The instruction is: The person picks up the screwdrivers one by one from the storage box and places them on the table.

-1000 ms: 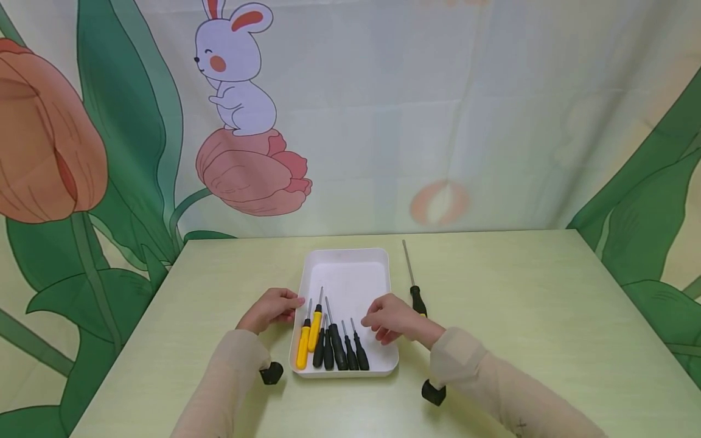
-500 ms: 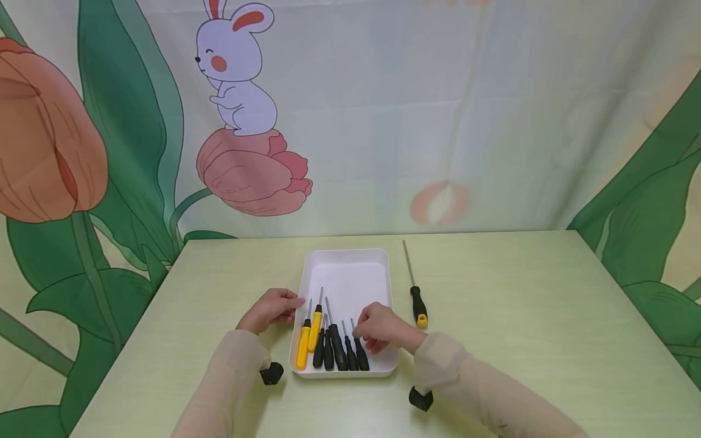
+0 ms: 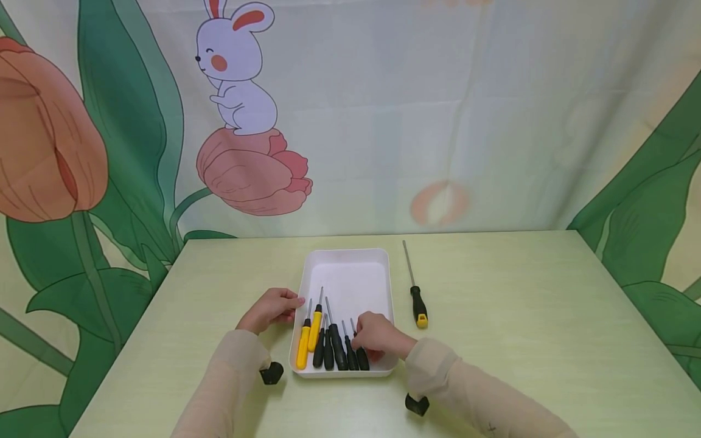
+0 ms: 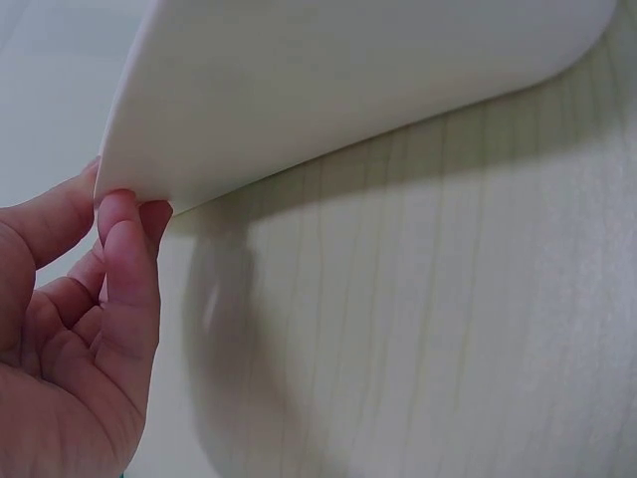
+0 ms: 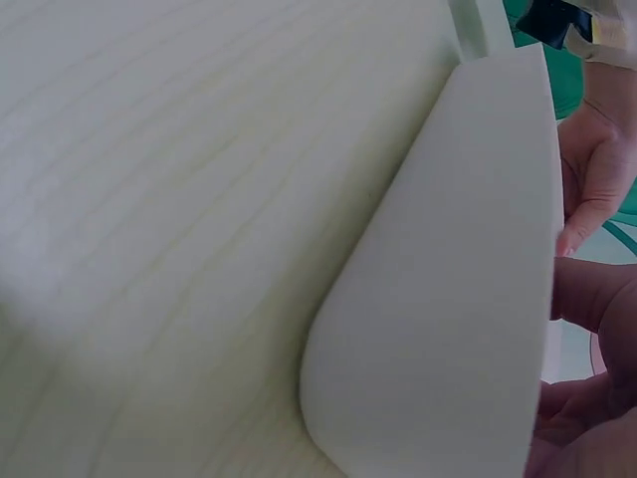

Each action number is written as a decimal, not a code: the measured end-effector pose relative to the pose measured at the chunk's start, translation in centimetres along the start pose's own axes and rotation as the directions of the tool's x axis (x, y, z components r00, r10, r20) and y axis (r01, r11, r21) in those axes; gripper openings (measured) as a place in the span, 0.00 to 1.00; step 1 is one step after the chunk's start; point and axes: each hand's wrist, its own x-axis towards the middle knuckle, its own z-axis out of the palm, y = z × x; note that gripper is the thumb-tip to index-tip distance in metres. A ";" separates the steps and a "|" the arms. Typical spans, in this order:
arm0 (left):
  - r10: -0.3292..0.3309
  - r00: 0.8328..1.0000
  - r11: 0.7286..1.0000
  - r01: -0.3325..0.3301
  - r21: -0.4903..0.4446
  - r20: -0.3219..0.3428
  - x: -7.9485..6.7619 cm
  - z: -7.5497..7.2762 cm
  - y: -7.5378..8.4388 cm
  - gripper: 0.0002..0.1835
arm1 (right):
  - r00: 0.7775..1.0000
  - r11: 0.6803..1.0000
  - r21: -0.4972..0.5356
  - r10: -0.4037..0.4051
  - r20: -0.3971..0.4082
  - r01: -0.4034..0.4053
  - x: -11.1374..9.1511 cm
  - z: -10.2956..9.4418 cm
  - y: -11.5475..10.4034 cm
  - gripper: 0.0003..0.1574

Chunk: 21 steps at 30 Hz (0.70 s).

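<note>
Screwdrivers (image 3: pixel 338 348), two yellow-handled and five black-handled, lie side by side in the white tray (image 3: pixel 353 277) at the lower centre of the frame, shafts towards the top. My left hand (image 3: pixel 271 310) pinches the tray's left rim between thumb and fingers, while my right hand (image 3: pixel 381 336) bends its fingers over the rightmost black screwdriver (image 3: pixel 362 360), though I cannot tell how wide they stand or whether they grip it. Right of the tray, a longer screwdriver (image 3: pixel 418 303) lies on the tabletop (image 3: pixel 520 304).
</note>
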 end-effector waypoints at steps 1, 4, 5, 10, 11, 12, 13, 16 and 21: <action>-0.002 1.000 1.000 0.002 0.002 -0.001 0.0 0.0 0.0 0.17 | 1.000 1.000 -0.012 -0.007 -0.006 0.007 0.0 0.1 0.1 0.10; -0.002 1.000 1.000 0.002 0.001 -0.001 0.1 0.0 0.0 0.18 | 0.999 0.999 -0.044 -0.031 -0.026 0.030 0.2 0.4 0.4 0.10; 0.000 1.000 1.000 0.000 0.003 0.001 0.1 0.0 0.0 0.18 | 0.999 0.998 -0.055 -0.039 -0.033 0.037 0.2 0.5 0.5 0.10; 0.007 1.000 1.000 -0.007 0.000 0.004 0.0 0.0 -0.1 0.18 | 0.996 0.993 -0.101 -0.063 -0.056 0.057 0.5 0.9 0.8 0.11; 0.008 1.000 1.000 -0.008 0.000 0.004 -0.1 0.0 0.0 0.18 | 0.996 0.992 -0.108 -0.064 -0.059 0.057 0.4 1.0 0.7 0.12; 0.006 1.000 1.000 -0.006 0.000 0.003 0.0 0.0 0.0 0.18 | 0.996 0.992 -0.117 -0.064 -0.063 0.056 0.5 1.0 0.7 0.12; 0.006 1.000 1.000 -0.006 0.001 0.005 0.0 0.0 0.0 0.18 | 0.996 0.991 -0.124 -0.064 -0.066 0.055 0.4 1.1 0.7 0.13; 0.001 1.000 1.000 -0.001 0.001 0.003 0.1 0.0 0.0 0.18 | 0.995 0.988 -0.147 -0.062 -0.075 0.050 0.4 1.2 0.6 0.15; -0.005 1.000 1.000 0.005 0.007 0.001 0.2 -0.1 -0.2 0.18 | 0.991 0.983 -0.171 -0.080 -0.108 0.061 0.5 1.5 0.7 0.17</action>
